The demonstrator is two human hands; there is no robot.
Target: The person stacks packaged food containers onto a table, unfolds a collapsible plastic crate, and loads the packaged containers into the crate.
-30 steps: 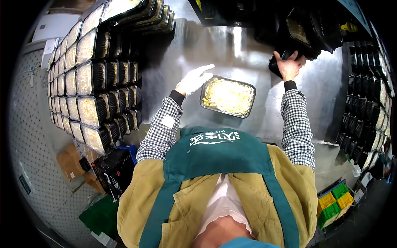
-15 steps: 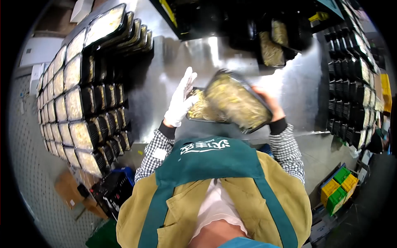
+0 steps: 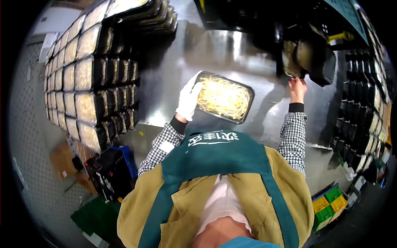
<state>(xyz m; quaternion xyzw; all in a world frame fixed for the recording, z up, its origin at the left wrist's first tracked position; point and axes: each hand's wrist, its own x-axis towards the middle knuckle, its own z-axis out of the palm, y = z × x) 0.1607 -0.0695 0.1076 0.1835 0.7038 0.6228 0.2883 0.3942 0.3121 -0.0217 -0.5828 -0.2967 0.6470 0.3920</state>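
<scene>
A black tray of bean sprouts (image 3: 225, 98) lies on the metal table in front of me, slightly turned. My left hand (image 3: 188, 98), in a white glove, grips its left edge with the thumb over the rim. Farther off to the right, my bare right hand (image 3: 297, 88) is closed at the near end of another tray of sprouts (image 3: 291, 60). That tray sits among others by the dark crate, and its far end is lost in shadow. Whether a second tray lies beneath the one at my left hand cannot be seen.
Tall stacks of filled trays (image 3: 84, 74) rise on the left, and more stacks (image 3: 351, 87) stand at the right. A dark crate (image 3: 248, 18) takes up the back of the metal table (image 3: 161, 99). Green and yellow crates (image 3: 329, 206) sit low at the right.
My right hand has left the tray it held tilted before me and reached forward right to another. My left hand has closed on the middle tray's edge. The whole view has shifted.
</scene>
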